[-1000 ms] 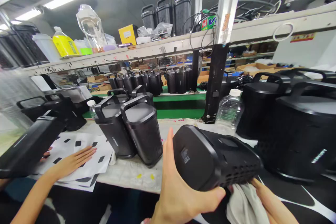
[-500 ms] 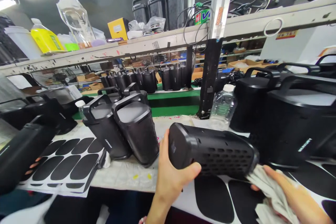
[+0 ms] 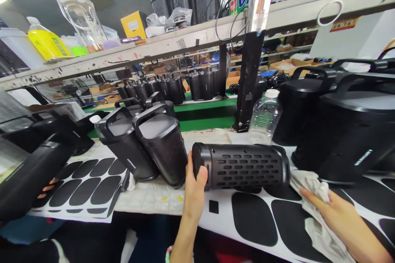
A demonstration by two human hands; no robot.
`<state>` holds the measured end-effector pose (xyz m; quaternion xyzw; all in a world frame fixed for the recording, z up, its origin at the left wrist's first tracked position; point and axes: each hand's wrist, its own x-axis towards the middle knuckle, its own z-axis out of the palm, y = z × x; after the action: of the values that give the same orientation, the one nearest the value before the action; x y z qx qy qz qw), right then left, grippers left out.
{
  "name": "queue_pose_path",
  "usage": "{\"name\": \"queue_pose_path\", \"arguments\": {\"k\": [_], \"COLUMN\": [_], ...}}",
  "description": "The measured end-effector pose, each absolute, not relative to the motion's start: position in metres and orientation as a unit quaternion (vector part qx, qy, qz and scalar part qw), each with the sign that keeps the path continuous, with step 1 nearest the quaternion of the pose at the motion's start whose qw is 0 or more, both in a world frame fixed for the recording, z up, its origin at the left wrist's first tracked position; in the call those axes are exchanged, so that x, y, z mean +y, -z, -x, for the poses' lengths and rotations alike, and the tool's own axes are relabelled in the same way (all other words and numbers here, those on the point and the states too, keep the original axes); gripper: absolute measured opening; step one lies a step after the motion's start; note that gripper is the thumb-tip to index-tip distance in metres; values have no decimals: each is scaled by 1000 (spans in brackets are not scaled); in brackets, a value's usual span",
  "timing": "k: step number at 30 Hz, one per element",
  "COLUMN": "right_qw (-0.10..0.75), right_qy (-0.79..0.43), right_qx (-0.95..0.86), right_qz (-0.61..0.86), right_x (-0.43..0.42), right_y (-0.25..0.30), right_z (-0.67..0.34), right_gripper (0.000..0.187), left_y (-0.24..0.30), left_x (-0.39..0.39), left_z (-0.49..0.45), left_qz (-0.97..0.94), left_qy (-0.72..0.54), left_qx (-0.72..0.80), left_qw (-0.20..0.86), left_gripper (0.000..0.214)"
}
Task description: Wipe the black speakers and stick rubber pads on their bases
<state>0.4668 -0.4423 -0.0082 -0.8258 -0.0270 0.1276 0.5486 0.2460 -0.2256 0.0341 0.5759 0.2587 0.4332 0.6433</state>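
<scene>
Black plastic all over this bench [image 3: 148, 203], folks. The speaker [image 3: 247, 166] I've got is lying on its side right in front of me, over the sheet [image 3: 222, 215] with the big black shapes, slotted face towards me. Can't tell whether its underside touches the sheet or hangs just above it.

My left hand [image 3: 196, 183] has it by the left end, thumb bent against the near edge, fingers around the end cap, mostly hidden so can't say how tight they sit together. Right hand [image 3: 336, 213] is bunched around a pale cloth [image 3: 314, 209], with one finger lying out along it. Some fingertips are buried in the folds, so no idea how they're set. The cloth's top edge is right at the speaker's right end, touching or nearly.

Behind on the left, two upright speakers [image 3: 157, 148] stand close together, tops angled a bit. Clear bottle [image 3: 265, 117] with a white cap sits behind my one, then bigger-looking speakers [image 3: 352, 139] on the right. Far left, someone else's fingers [image 3: 46, 189] show under a tilted speaker [image 3: 33, 176], next to a stack of sheets [image 3: 82, 192].
</scene>
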Motion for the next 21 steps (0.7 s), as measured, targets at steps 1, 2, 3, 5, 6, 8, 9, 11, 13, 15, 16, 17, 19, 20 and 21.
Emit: {"name": "queue_pose_path", "arguments": {"k": [1, 2, 3, 5, 6, 8, 9, 11, 13, 15, 16, 17, 19, 20, 21], "right_qw": [546, 547, 548, 550, 553, 558, 562, 573, 591, 613, 625, 635, 654, 662, 670], "right_qy": [-132, -133, -129, -123, -121, -116, -115, -114, -118, -129, -132, -133, -128, -126, -128], "right_qx": [-22, -17, -16, -16, -18, -25, -29, -36, -44, -52, -53, -53, -49, -46, -45], "right_qz": [827, 826, 826, 826, 824, 821, 819, 811, 797, 777, 768, 759, 744, 738, 730], "right_x": [-443, -444, -445, -447, -447, -447, -447, -446, -446, -445, -444, -444, -444, -444, -443], "right_y": [12, 15, 18, 19, 18, 14, 12, 7, 5, 5, 6, 7, 8, 8, 7], "right_z": [-470, -472, -473, -473, -472, -468, -466, -462, -460, -459, -458, -458, -457, -457, -457], "right_gripper": [47, 47, 48, 48, 47, 44, 43, 41, 39, 39, 39, 39, 36, 33, 31], "left_y": [-34, -33, -33, -31, -30, -28, -28, -28, -29, -28, -26, -24, -17, -12, -8], "left_x": [-227, -228, -228, -228, -228, -226, -225, -223, -220, -216, -214, -212, -207, -206, -205], "left_z": [-246, -246, -246, -246, -245, -242, -241, -238, -235, -233, -232, -231, -229, -226, -223], "left_qz": [-573, -570, -568, -573, -579, -594, -600, -611, -619, -626, -628, -629, -630, -630, -631], "left_qy": [-433, -432, -431, -426, -423, -415, -411, -406, -407, -410, -411, -410, -403, -397, -390], "left_qx": [261, 263, 265, 266, 266, 264, 261, 254, 239, 216, 203, 190, 166, 156, 146], "left_qw": [645, 647, 649, 647, 644, 638, 635, 631, 628, 627, 629, 632, 643, 649, 655], "left_gripper": [74, 74, 74, 74, 74, 74, 75, 78, 84, 89, 91, 93, 96, 98, 100]}}
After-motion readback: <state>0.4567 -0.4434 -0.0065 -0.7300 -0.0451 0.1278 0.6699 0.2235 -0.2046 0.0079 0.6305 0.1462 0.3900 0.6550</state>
